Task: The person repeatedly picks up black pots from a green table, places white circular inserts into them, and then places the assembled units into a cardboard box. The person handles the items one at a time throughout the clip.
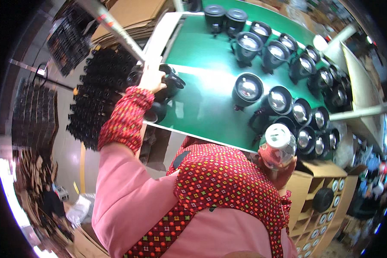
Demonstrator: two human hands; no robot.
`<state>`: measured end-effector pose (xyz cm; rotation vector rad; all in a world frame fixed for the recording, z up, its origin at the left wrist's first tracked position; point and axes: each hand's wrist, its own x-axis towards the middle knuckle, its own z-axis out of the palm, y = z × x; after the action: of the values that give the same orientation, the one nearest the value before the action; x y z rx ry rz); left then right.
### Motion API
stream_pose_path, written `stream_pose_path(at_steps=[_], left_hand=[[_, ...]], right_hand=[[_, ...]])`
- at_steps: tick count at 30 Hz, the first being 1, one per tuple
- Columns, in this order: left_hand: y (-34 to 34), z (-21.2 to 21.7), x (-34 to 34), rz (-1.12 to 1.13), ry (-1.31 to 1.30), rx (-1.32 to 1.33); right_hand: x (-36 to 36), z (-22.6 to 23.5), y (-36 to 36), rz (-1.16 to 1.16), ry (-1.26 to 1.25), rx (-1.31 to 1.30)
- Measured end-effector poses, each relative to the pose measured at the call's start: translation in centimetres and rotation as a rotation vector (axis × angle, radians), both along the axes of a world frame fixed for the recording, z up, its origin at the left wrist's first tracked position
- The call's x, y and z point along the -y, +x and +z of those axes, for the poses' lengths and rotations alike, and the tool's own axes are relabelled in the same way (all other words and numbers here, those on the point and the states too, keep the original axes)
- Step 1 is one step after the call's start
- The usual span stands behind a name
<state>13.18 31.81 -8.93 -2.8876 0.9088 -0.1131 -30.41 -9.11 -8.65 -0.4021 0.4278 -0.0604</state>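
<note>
At the left end of the green table, my left hand [152, 79] is closed at a black mug [173, 82]; its fingertips are partly hidden among the dark mugs. Another black mug [155, 112] sits just below my wrist, by the table edge. Near the right front corner, my right hand [287, 173] grips a clear rounded container [288, 148] with a white top from below. Something reddish shows in or through its clear wall. Beyond it stand several black mugs [302, 111] with shiny insides, and one mug [248, 88] sits apart toward the middle.
More black mugs [247, 45] line the far side of the green table [198, 109]. Dark stacked pieces [101, 86] rise left of the table. A partitioned cardboard box [318, 206] with round-ended items stands at lower right. A white post [112, 30] crosses the upper left.
</note>
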Motion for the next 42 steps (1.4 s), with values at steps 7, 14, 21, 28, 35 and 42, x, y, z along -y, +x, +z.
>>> stream_pose_path(at_steps=[7,14,21,28,35,42], left_hand=[[-6.1,14.8,7.7,-0.263,-0.518,-0.257],[-12.2,21.0,14.7,-0.644,-1.091,-0.677],[-19.2,21.3,23.5,-1.132,-0.921,-0.607],[-22.8,19.1,26.0,-1.103,-1.023,-0.649],[-25.3,17.2,27.1,-1.019,-1.044,-0.679],[-25.2,17.0,27.2,-1.012,-1.018,-0.64]], right_hand=[[0.4,-0.6,-2.3,-0.212,-0.14,0.031],[-0.4,-1.0,-3.9,-0.215,-0.035,0.039],[-1.8,-1.8,-6.7,-0.122,-0.486,-0.197],[-3.2,-0.2,-8.0,-0.354,-0.439,0.031],[-3.1,0.5,-9.4,-0.264,-1.613,-0.108],[-4.4,5.1,-8.3,-0.318,-1.175,-0.263]])
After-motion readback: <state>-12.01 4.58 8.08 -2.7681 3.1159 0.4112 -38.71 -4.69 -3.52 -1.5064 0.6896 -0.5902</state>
